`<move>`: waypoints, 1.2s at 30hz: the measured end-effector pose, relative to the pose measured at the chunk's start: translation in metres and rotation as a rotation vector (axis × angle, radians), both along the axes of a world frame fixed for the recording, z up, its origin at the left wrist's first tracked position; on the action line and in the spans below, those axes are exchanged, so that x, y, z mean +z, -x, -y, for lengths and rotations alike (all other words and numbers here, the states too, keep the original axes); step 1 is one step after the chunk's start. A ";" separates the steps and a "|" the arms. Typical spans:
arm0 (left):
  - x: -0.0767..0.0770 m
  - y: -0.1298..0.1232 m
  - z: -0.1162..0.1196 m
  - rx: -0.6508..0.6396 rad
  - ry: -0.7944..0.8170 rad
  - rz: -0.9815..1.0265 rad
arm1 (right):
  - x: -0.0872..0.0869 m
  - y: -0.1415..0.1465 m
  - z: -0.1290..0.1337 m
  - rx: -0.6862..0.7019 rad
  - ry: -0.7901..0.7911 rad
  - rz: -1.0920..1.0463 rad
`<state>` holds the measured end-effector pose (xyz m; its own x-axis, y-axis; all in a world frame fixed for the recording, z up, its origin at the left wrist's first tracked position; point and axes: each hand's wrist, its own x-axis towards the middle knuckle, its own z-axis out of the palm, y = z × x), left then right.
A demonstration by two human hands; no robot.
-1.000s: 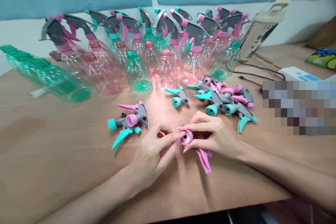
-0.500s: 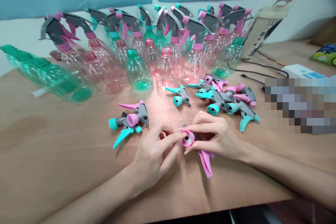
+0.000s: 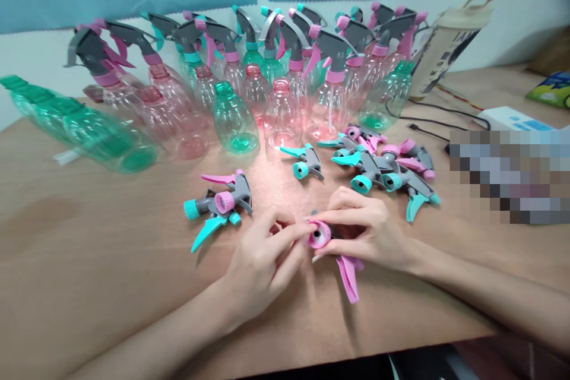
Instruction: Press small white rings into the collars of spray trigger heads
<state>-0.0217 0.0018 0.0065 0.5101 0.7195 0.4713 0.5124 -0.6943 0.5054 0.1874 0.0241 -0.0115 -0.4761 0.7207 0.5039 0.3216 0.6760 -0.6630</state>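
Note:
My right hand (image 3: 363, 228) grips a grey and pink trigger spray head (image 3: 350, 276), its pink collar (image 3: 319, 235) turned up toward me and its pink trigger hanging toward the table's front edge. Fingers and thumb press the collar from both sides. At the collar's left rim, my left hand (image 3: 265, 255) is closed in a pinch, index fingertip on the opening; anything small between its fingers is hidden. A loose pair of spray heads (image 3: 225, 205), pink and teal, lies left of my hands. Just beyond them lies a single teal spray head (image 3: 303, 163).
More loose spray heads (image 3: 374, 169) are heaped at the right. Behind stand green and pink bottles (image 3: 282, 116), several capped with spray heads. Green bottles (image 3: 107, 136) are at the left. A cream tumbler (image 3: 449, 47), black cables (image 3: 439, 113) and a white box (image 3: 516, 120) occupy the far right.
Both hands and the spray head stay almost in place. The whole view has shifted very slightly.

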 end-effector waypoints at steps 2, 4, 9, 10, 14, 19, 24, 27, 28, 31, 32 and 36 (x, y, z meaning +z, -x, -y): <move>0.000 -0.001 0.001 -0.019 0.056 0.038 | 0.000 0.000 0.000 0.008 0.002 0.002; 0.001 -0.002 0.000 -0.023 0.102 0.055 | 0.000 0.000 -0.001 0.016 0.006 0.004; 0.001 -0.004 -0.002 -0.020 0.136 0.058 | 0.002 0.000 -0.002 0.041 0.044 0.033; 0.002 -0.004 -0.002 -0.018 0.136 0.058 | 0.002 0.000 -0.001 0.044 0.046 0.036; 0.003 -0.004 -0.001 0.004 0.126 0.081 | 0.000 0.001 -0.001 0.033 0.018 0.018; 0.003 -0.002 -0.002 -0.009 0.132 0.077 | -0.001 0.001 -0.002 0.034 0.007 0.015; 0.003 -0.001 -0.003 -0.017 0.183 0.089 | 0.001 0.002 -0.001 0.059 -0.032 0.012; 0.003 0.000 -0.004 -0.039 0.241 0.074 | 0.001 0.002 -0.001 0.071 -0.042 0.006; 0.004 0.000 -0.004 -0.051 0.268 0.063 | 0.001 0.002 -0.001 0.073 -0.047 0.011; 0.003 0.001 -0.005 -0.078 0.299 0.014 | 0.000 0.002 -0.001 0.069 -0.068 0.035; 0.003 0.001 -0.006 -0.082 0.280 -0.008 | 0.000 0.002 -0.001 0.066 -0.071 0.044; 0.000 0.000 -0.008 -0.075 0.111 -0.131 | 0.000 0.002 -0.001 0.064 -0.069 0.084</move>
